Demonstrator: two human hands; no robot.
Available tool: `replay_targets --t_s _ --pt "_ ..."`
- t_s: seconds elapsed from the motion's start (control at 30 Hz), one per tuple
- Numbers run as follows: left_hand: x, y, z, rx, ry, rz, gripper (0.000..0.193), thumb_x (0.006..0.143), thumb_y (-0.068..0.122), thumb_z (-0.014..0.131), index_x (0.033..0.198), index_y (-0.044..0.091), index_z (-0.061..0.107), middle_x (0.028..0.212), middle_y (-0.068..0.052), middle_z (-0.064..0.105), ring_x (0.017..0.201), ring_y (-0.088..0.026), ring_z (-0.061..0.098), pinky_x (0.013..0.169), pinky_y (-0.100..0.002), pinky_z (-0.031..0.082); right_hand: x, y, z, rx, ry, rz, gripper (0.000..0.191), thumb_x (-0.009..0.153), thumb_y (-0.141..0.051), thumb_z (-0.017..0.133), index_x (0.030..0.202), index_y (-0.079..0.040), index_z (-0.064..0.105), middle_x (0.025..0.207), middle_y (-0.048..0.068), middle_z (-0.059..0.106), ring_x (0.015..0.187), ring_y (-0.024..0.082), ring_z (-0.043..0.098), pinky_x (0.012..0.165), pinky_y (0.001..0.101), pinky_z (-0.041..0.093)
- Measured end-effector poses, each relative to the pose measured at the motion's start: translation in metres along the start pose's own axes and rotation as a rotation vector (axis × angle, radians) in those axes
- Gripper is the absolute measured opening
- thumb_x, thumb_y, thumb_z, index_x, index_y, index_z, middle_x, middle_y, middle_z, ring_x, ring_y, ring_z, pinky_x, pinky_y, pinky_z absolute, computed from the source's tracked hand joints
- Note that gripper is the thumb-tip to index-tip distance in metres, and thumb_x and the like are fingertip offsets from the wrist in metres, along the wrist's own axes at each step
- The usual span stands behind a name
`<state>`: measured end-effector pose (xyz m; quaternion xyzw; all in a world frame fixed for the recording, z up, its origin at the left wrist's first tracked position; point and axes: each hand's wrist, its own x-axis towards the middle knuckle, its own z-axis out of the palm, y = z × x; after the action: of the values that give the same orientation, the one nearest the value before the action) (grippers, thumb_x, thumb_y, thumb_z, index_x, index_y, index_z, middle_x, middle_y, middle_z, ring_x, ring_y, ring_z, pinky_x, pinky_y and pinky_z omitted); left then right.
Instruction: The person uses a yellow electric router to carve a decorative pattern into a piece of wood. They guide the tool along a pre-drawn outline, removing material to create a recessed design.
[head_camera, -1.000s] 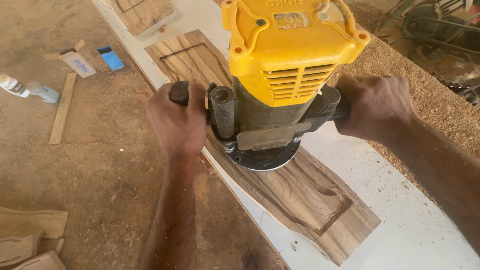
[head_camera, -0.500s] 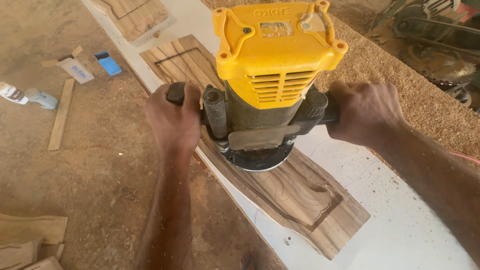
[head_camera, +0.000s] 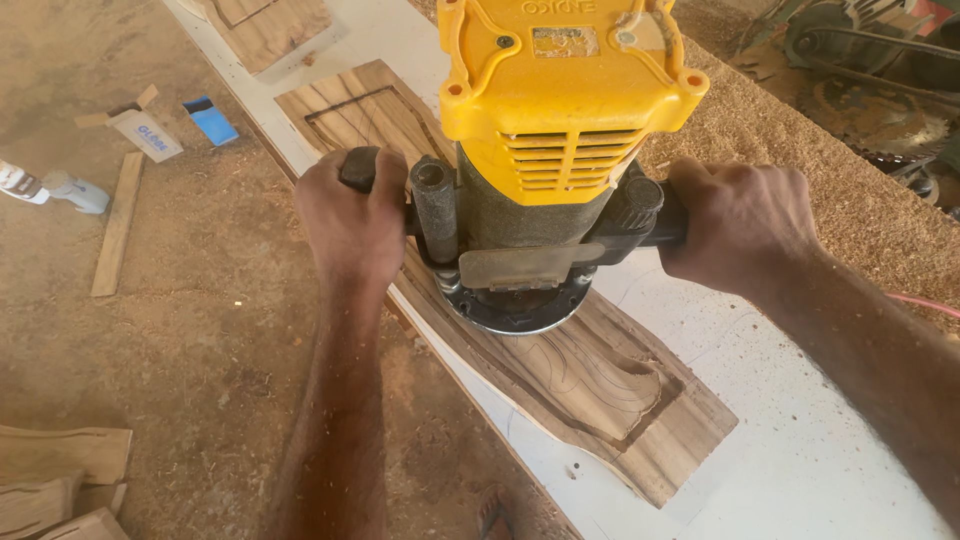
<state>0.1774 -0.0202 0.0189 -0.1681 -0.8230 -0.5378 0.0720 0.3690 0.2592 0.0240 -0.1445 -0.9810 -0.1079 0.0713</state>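
1. On the white counter, a wood panel lies flat with the yellow router standing upright on it.
2. Left hand is closed around the router's left handle.
3. Right hand is closed around the right handle.
4. Carved groove shows in the panel near the router base.
5. Sawdust covers the counter's far side; a glue bottle and a wood strip lie on the floor.

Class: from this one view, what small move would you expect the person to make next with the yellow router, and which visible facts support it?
Probably ease the router a little further along the wooden panel. Both the left hand and right hand grip its side handles, and the base sits flat on the panel's recessed groove.
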Motion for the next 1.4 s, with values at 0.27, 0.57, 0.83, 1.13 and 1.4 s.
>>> replay_targets --t_s 0.27,0.57,0.83,1.13,1.4 --pt "0.0 0.004 0.001 -0.031 0.006 0.032 0.034 0.089 0.028 0.065 0.063 0.007 0.057 0.054 0.0 0.057 0.049 -0.013 0.049 0.048 -0.035 0.04 -0.01 -0.002 -0.006 0.002 0.005 0.015 0.017 0.094 -0.026 0.064 0.084 -0.013 0.059 0.06 0.001 0.059 0.046 0.013 0.053 0.042 0.0334 0.045" --pt "0.002 0.015 0.001 -0.103 -0.036 0.065 0.033 0.088 0.026 0.064 0.064 0.004 0.058 0.055 -0.001 0.056 0.05 -0.013 0.049 0.049 -0.035 0.039 -0.019 -0.005 -0.014 0.016 -0.004 0.061 0.015 0.092 -0.027 0.065 0.087 -0.013 0.062 0.065 0.002 0.063 0.049 0.015 0.058 0.045 0.0363 0.048" --pt "0.0 0.019 0.001 -0.117 -0.071 0.045 0.035 0.09 0.026 0.062 0.064 0.004 0.057 0.054 -0.002 0.056 0.048 -0.014 0.049 0.048 -0.035 0.04 -0.026 -0.006 -0.024 0.0 -0.067 0.103 0.015 0.085 -0.026 0.066 0.092 -0.013 0.064 0.07 0.001 0.066 0.053 0.015 0.061 0.046 0.0369 0.049" --pt "0.003 0.02 0.003 -0.1 -0.118 0.067 0.033 0.09 0.027 0.063 0.067 0.003 0.062 0.055 -0.003 0.06 0.046 -0.014 0.052 0.046 -0.034 0.041 -0.036 -0.006 -0.027 -0.011 -0.052 0.109 0.015 0.09 -0.027 0.065 0.093 -0.013 0.064 0.069 0.001 0.064 0.052 0.013 0.059 0.046 0.0346 0.049" --pt "0.002 0.024 0.006 -0.172 -0.153 0.033 0.03 0.09 0.025 0.063 0.069 0.004 0.063 0.055 -0.003 0.061 0.046 -0.014 0.057 0.044 -0.033 0.046 -0.047 -0.007 -0.031 -0.006 -0.037 0.135 0.015 0.091 -0.027 0.064 0.094 -0.012 0.065 0.065 0.002 0.064 0.047 0.013 0.057 0.043 0.0355 0.047"
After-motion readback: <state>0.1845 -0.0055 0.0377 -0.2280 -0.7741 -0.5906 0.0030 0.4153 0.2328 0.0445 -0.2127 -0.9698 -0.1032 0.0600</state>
